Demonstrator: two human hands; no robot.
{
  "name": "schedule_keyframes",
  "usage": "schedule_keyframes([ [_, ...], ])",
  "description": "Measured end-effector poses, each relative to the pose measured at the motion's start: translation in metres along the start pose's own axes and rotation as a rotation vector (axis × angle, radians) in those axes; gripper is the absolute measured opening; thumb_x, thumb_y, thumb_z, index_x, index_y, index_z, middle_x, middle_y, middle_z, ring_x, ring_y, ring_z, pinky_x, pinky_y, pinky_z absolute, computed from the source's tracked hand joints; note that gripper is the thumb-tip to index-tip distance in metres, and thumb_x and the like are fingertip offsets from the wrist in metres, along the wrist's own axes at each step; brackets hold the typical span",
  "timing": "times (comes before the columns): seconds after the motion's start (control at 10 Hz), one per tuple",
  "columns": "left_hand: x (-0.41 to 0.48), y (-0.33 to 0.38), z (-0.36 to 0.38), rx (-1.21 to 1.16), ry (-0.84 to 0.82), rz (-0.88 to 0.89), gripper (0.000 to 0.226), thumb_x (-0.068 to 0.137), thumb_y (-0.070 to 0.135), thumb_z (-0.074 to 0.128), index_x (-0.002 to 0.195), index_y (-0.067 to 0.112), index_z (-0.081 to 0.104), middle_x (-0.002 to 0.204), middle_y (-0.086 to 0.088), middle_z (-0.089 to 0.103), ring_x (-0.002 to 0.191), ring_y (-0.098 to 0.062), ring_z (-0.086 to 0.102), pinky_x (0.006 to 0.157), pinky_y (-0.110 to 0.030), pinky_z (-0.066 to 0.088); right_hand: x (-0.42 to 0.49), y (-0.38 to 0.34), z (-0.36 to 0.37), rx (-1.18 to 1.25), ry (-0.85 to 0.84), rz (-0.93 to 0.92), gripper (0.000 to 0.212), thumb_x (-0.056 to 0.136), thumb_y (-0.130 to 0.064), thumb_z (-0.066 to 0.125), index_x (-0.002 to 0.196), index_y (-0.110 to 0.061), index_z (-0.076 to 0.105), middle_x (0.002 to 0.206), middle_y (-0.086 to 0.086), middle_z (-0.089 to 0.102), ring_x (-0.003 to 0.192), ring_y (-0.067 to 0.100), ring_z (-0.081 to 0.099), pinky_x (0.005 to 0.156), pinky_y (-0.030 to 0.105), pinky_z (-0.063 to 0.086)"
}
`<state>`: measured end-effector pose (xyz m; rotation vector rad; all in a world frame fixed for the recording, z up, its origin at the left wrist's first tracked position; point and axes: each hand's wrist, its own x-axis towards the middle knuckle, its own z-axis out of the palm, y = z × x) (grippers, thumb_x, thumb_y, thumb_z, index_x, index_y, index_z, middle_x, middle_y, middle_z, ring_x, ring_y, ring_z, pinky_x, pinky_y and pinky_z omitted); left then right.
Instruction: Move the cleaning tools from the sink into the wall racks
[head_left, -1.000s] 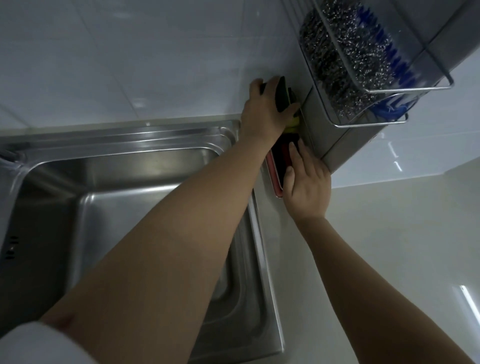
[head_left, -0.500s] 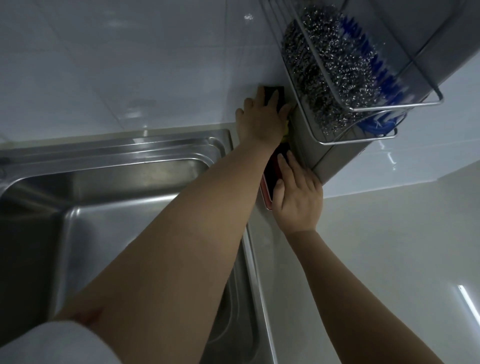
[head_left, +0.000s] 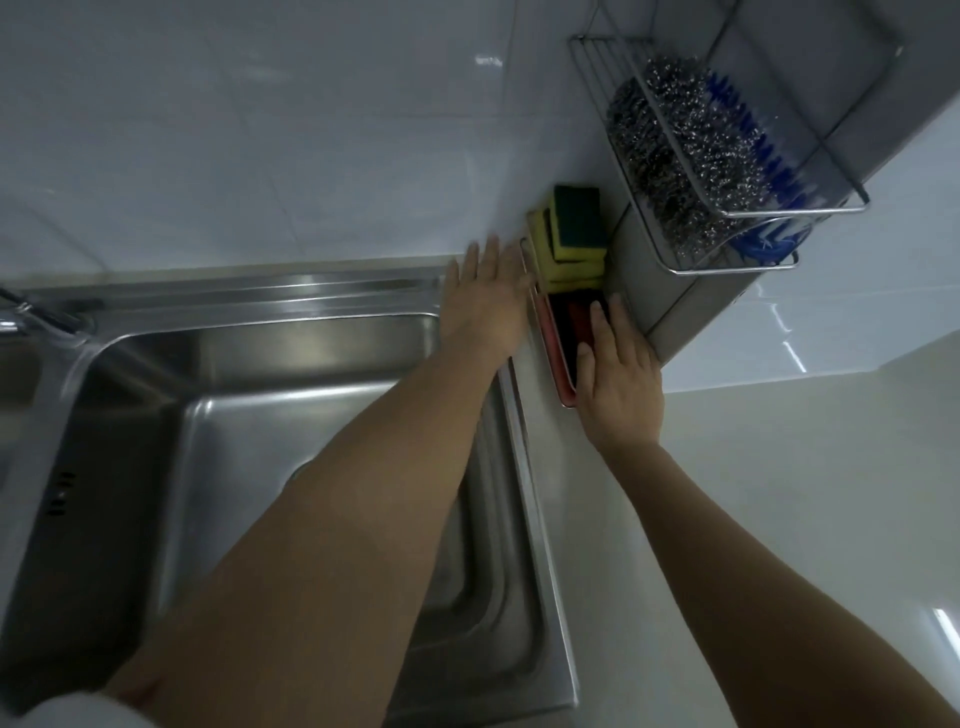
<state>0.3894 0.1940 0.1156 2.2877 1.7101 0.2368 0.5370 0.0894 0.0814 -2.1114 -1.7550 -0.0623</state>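
Note:
Yellow sponges with dark green scouring faces (head_left: 574, 234) stand stacked in a low wire rack (head_left: 527, 260) against the wall corner. Below them in the same rack sit dark red and black pads (head_left: 569, 322). My left hand (head_left: 488, 296) hovers flat and open just left of the rack, holding nothing. My right hand (head_left: 618, 374) rests with its fingers on the red and black pads at the rack's near end. Higher up, a second wire rack (head_left: 737, 213) holds steel wool (head_left: 675, 150) and a blue brush (head_left: 763, 156).
The stainless steel sink (head_left: 291, 405) fills the left and lower middle; no tools show in its basin. A tap (head_left: 31, 322) is at the far left. White tiled wall (head_left: 260, 130) lies behind, pale countertop (head_left: 779, 493) to the right.
My left hand has let go of the green-faced sponge and drawn back to the left, leaving the sponges uncovered in the rack. My right hand stays on the pads.

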Motion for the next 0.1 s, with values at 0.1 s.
schedule_keyframes([
  [0.1, -0.0211, -0.0288, -0.0052, 0.008, 0.003, -0.039, 0.057, 0.105, 0.038, 0.011, 0.158, 0.016, 0.005, 0.165, -0.007, -0.001, 0.153, -0.025, -0.001, 0.124, -0.044, 0.004, -0.0005, -0.0133, -0.0125, 0.01, -0.064, 0.028, 0.055, 0.104, -0.037, 0.027, 0.154, -0.013, 0.025, 0.163, 0.006, 0.02, 0.148, 0.024, 0.025, 0.122, 0.038, 0.022],
])
